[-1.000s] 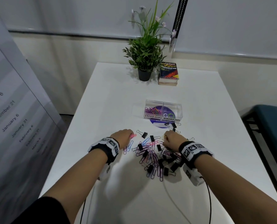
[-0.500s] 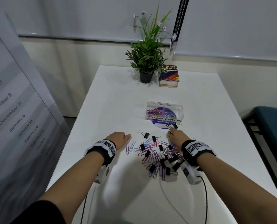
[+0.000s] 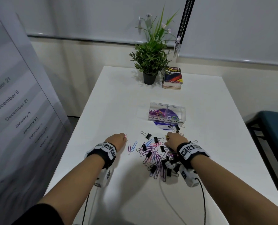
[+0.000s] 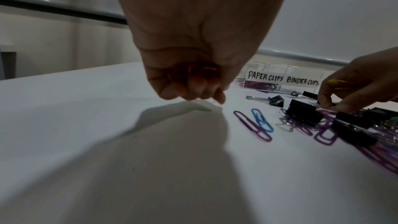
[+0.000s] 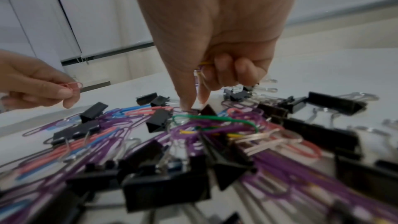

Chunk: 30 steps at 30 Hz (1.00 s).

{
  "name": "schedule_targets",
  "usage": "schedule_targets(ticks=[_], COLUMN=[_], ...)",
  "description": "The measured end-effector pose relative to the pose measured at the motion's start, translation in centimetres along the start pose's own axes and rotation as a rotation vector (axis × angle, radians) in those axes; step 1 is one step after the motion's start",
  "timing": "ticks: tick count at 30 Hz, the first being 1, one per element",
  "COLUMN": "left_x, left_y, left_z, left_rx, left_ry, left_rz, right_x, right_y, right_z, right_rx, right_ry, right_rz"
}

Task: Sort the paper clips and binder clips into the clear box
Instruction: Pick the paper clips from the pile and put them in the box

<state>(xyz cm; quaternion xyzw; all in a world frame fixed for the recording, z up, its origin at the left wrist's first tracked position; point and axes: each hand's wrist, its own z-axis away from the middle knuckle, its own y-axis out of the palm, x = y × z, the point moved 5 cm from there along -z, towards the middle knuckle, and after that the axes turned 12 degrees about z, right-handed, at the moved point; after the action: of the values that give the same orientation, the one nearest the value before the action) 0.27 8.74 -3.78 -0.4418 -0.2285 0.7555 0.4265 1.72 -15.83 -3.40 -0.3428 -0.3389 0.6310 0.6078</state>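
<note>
Two hands work at a white table (image 3: 216, 98), with the clear box (image 3: 167, 113) taken as the landmark. Behind the box, at the far edge, stand a potted plant (image 3: 150, 62) and a stack of books (image 3: 173, 78). The box sits on a purple disc and has two compartments labelled "PAPER CLIPS" and "BINDER CLIPS"; coloured paper clips lie in the left one. In front of the box spreads a tangled pile of clips (image 3: 157, 156), purple, pink and blue paper clips mixed with black binder clips. The left hand (image 3: 117, 141), in front of the box and to its left, is curled round a pink paper clip (image 5: 72, 86). The right hand (image 3: 175, 141), directly in front of the box, holds a yellow paper clip (image 4: 336, 82) in its curled fingers while its thumb and forefinger reach down into the pile.
</note>
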Motion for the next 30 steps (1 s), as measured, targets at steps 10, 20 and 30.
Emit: schedule_targets(ticks=[10,20,30], left_x=[-1.9,-2.6,-2.6], left_y=[2.8,4.0,2.1], left_z=[-0.1,-0.7,-1.1], left_rx=[-0.006,0.047,-0.055], left_ry=[-0.072,-0.022,0.125], left_rz=[-0.081,-0.125,-0.075], right_x=[0.6,0.7,-0.9], right_y=[1.4,2.0,0.5], right_z=[0.1,0.4,1.9], right_rx=[-0.038,0.018,-0.121], right_ry=[-0.013,-0.073,-0.058], right_rz=[-0.055,-0.062,-0.118])
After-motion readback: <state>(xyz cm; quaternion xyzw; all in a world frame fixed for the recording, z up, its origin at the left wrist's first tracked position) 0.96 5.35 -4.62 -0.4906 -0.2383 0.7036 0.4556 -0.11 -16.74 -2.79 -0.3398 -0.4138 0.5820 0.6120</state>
